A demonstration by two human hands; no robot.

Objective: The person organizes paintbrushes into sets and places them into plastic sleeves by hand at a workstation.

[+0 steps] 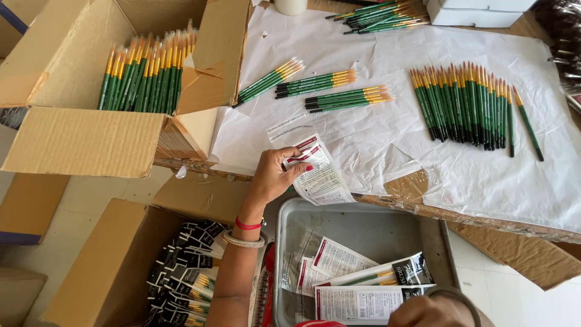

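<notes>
Left hand [273, 175] pinches a flat clear plastic sleeve with a white printed card insert [318, 172] at the table's near edge; right hand [433, 312], low in frame, has its fingers hidden, so its grip cannot be told.

White plastic sheet [387, 145] covers the table and carries three small bunches of green-handled, orange-tipped paintbrushes [315, 88], a long side-by-side row of the same brushes [469, 109] well to the right, and one more heap [381, 15] at the far edge. Open brown cardboard box [66, 139] on the left holds brushes standing in a row. Grey plastic bin [363, 224] below the table edge holds packed and empty sleeves [369, 284]. Second cardboard box [112, 272] on the floor holds black-topped brush packs [187, 272].
</notes>
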